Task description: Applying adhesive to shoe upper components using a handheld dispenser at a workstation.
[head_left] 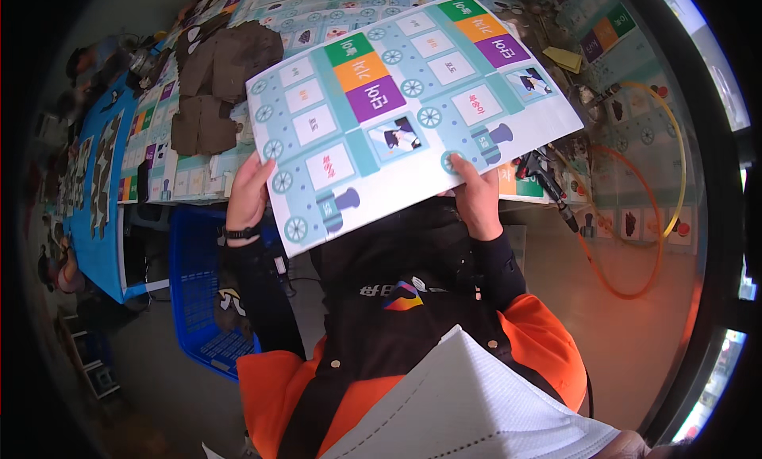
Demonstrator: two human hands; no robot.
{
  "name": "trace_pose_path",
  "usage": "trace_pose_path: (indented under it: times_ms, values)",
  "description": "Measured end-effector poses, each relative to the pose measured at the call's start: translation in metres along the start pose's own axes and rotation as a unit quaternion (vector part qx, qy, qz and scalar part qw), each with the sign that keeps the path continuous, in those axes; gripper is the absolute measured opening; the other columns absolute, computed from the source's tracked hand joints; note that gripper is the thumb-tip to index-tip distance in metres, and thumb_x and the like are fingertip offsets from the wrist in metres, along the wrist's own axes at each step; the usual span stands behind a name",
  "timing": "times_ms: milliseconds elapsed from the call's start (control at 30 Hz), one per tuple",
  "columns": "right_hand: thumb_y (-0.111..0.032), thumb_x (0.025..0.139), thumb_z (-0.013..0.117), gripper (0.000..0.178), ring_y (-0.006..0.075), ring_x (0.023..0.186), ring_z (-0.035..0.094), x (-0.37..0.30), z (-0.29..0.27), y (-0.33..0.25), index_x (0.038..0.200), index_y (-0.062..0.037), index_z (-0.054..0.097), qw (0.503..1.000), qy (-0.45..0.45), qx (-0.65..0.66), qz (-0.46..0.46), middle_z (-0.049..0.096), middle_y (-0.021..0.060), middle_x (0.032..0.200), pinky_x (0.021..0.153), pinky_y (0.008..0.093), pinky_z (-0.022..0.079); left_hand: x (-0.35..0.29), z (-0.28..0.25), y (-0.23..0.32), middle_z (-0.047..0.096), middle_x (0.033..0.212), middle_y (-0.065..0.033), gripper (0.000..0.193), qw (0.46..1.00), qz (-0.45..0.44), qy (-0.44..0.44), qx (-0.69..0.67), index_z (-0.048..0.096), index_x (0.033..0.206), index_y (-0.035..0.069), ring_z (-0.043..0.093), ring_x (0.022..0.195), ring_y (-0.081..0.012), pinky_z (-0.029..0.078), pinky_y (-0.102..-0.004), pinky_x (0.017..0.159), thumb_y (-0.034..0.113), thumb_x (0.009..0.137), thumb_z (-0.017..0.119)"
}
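A large printed sheet, pale blue and white with train carriages and green, orange and purple blocks, is held up tilted in front of me. My left hand grips its left edge, fingers hidden behind it. Along the near edge, my right hand pinches it with the thumb on top. Beyond the sheet's upper left, a pile of dark brown cut pieces lies on the table. To the right of my right hand, a black spray gun rests at the table's edge.
More printed sheets cover the worktable. A blue plastic basket stands below on the left, with dark pieces inside. Yellow and orange hoses loop at the right. Farther left is a blue table, where other people are.
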State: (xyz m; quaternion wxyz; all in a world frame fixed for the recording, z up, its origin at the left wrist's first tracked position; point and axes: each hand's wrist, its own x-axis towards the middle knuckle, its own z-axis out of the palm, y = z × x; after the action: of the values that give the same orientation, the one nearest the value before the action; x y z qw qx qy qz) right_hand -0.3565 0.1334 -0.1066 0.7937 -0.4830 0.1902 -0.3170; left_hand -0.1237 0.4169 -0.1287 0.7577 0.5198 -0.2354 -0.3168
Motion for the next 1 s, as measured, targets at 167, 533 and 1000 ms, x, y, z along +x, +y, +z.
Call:
trace_pose_path:
  times_ms: [167, 533, 1000]
  values:
    - [-0.007, 0.090, 0.057, 0.026, 0.0193, 0.083, 0.066, 0.030, 0.029, -0.003, 0.114, 0.0039, 0.054, 0.997, 0.057, 0.038, -0.040, 0.064, 0.0114, 0.102, 0.054, 0.0279, 0.058, 0.080, -0.003, 0.040, 0.063, 0.111, -0.0089, 0.030, 0.999, 0.008, 0.000, 0.035, 0.052, 0.122, -0.006, 0.062, 0.099, -0.0133, 0.049, -0.0274, 0.086, 0.013, 0.098, 0.050]
    - [-0.016, 0.097, 0.053, 0.033, 0.0263, 0.090, 0.067, 0.137, 0.021, -0.019, 0.122, 0.0047, 0.048, 0.987, 0.016, 0.077, 0.140, 0.062, 0.0156, 0.111, 0.068, 0.0277, 0.057, 0.221, -0.011, 0.007, 0.063, 0.115, -0.0156, 0.047, 0.982, -0.006, 0.082, 0.172, 0.043, 0.133, -0.007, 0.063, 0.100, -0.0205, 0.050, -0.0318, 0.084, 0.006, 0.092, 0.060]
    - [0.008, 0.081, 0.054, 0.024, 0.0166, 0.085, 0.060, 0.019, -0.033, 0.012, 0.102, -0.0018, 0.061, 0.839, 0.197, -0.447, -0.239, 0.063, 0.0082, 0.097, 0.066, 0.0263, 0.048, 0.287, 0.006, 0.003, 0.064, 0.112, -0.0255, 0.060, 0.735, 0.011, 0.093, 0.671, 0.061, 0.119, -0.004, 0.059, 0.109, -0.0380, 0.047, -0.0409, 0.093, 0.035, 0.075, 0.074]
